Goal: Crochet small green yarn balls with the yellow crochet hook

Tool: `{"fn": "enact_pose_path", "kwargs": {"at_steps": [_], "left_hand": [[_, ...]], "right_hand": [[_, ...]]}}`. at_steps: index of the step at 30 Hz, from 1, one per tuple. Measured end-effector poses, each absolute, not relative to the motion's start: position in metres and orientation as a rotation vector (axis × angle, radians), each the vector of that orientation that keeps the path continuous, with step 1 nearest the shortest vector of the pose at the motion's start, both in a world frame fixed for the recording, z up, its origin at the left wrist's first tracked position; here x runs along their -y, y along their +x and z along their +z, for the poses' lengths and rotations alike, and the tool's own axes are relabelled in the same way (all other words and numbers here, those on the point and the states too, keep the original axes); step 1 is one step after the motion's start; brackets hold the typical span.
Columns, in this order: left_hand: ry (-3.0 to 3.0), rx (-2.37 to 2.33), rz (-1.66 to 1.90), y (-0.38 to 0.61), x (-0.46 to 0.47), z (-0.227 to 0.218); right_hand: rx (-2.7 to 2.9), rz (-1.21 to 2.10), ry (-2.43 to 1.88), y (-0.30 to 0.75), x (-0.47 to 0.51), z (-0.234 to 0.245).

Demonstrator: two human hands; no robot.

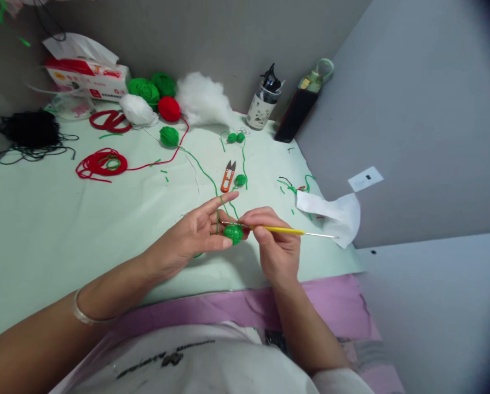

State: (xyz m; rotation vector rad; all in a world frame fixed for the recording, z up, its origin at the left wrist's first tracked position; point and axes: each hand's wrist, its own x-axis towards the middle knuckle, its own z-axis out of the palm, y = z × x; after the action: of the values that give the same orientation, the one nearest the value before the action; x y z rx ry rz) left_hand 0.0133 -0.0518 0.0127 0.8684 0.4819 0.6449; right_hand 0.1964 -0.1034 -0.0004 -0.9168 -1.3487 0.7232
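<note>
Crochet piece point(233, 234) was pinched in the left hand point(189, 232) above the bench point(43, 230), yellow hook point(286, 231) gripped by the right hand point(281, 249) — nicely rounded, green yarn point(206, 173) attached, so probably not finished yet.

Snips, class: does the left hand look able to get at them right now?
Probably yes: the snips lie uncovered just beyond the left hand, though it may first need freeing from the yarn and green piece.

Hook handle point(283, 230), seemingly smooth plastic
</note>
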Motion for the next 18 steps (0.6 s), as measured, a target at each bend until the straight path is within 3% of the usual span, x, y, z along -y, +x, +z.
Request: {"fn": "enact_pose_path", "kwargs": {"at_steps": [18], "left_hand": [[0.961, -0.437, 0.579, 0.008, 0.046, 0.010]], "right_hand": [[1.201, 0.876, -0.912, 0.207, 0.104, 0.005]]}}
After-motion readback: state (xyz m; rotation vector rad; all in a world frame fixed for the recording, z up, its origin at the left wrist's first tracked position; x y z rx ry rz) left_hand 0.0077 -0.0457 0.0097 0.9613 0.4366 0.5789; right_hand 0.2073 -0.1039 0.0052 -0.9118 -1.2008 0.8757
